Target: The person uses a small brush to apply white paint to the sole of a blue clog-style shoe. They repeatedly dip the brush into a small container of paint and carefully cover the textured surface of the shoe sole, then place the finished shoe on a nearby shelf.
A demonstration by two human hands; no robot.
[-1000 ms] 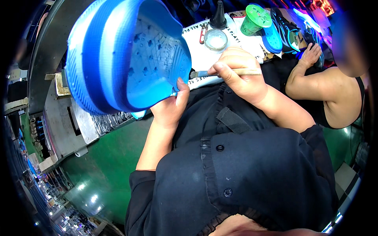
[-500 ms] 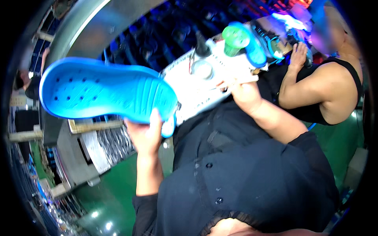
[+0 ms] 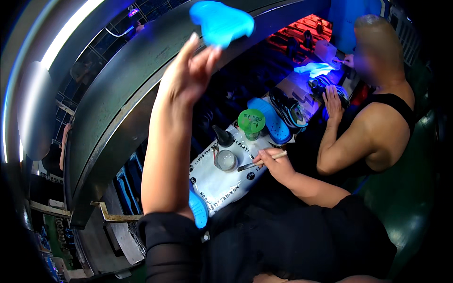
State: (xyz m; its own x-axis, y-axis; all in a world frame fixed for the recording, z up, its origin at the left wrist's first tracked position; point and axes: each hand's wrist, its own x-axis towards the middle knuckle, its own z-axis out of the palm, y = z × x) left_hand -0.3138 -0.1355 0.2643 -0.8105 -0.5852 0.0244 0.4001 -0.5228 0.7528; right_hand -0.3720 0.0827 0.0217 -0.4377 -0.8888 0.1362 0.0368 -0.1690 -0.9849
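My left hand [image 3: 188, 75] is raised high at the upper left, its fingers apart. Their tips are at the lower edge of a blurred blue shoe sole [image 3: 224, 23], against the dark curved machine body. My right hand [image 3: 277, 165] grips a flat brush [image 3: 258, 163] with a pale wooden handle. The bristles point left, beside a round clear container [image 3: 225, 161] on the white printed sheet [image 3: 219, 186]. Another blue sole [image 3: 198, 210] lies at the sheet's left edge, partly hidden by my left arm.
A black cone-shaped bottle [image 3: 222, 137] and a green-lidded cup [image 3: 251, 123] stand behind the container. Farther right are a blue sole [image 3: 270, 120] and a dark shoe [image 3: 287, 108]. A co-worker [image 3: 373, 113] sits at right, hands near shoes. A curved dark machine [image 3: 118, 108] arches across the left.
My left hand has carried the blue sole up and away to the machine's upper part, and its fingers have opened. The view has shifted. My right hand still holds the brush.
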